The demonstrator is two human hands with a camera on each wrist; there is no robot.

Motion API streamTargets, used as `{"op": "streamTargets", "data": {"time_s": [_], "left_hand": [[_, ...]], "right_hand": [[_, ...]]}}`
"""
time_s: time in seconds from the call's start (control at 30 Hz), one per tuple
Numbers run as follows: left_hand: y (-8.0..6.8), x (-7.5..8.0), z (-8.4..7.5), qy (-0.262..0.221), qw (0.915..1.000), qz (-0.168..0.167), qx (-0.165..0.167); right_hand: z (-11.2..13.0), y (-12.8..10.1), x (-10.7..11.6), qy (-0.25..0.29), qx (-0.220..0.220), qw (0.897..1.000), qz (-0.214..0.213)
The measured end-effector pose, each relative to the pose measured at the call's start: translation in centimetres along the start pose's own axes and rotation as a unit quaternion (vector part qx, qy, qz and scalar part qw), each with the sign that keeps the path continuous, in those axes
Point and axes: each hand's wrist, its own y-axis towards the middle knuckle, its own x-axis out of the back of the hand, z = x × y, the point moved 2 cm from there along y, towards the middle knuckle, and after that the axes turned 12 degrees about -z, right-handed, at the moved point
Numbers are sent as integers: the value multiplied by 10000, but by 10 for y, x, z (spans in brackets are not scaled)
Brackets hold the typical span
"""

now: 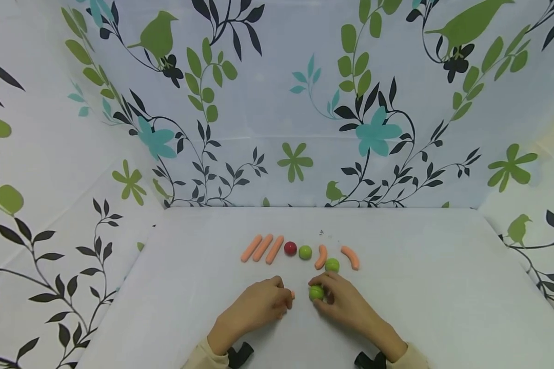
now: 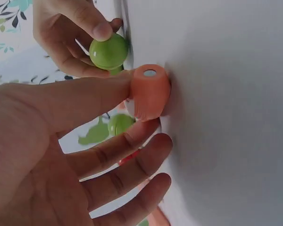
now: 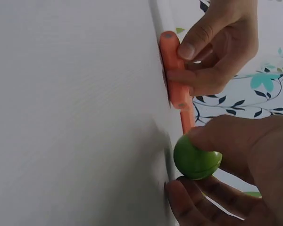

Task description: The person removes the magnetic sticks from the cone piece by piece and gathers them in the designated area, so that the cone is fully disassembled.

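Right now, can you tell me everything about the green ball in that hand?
The green ball is small, round and shiny, like smooth plastic, with a thin seam line running around its middle. The right hand pinches it between thumb and fingers, and it sits low at the white table, at or just above its surface. The left hand is close beside it, holding an orange sausage. Two more green balls lie farther back.

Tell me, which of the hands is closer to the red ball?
Left. The left hand grips a sausage piece just below and left of the red ball. The right hand holds a green ball farther off, below and right of it.
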Motion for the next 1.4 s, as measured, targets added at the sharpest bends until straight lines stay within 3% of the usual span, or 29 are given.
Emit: {"op": "streamTargets", "data": {"time_s": [0.23, 0.47, 0.63, 0.83, 1.07, 1.4], "left_hand": [[-9, 11, 10, 468, 9978, -396, 246], [-14, 14, 22, 1097, 9896, -874, 309], [-15, 15, 29, 1137, 9870, -1056, 412], [-15, 14, 33, 985, 9895, -913, 525], [-19, 23, 32, 977, 9917, -826, 155], [-29, 44, 41, 993, 9931, -589, 177]], "right_hand": [[18, 13, -8, -165, -287, 9990, -316], [26, 25, -20, -185, -453, 9986, -207], [26, 31, -27, -281, -495, 9981, -241], [25, 36, -31, -357, -504, 9978, -228], [27, 37, -27, -214, -536, 9983, -47], [30, 27, 15, -227, -727, 9971, 2]]}}
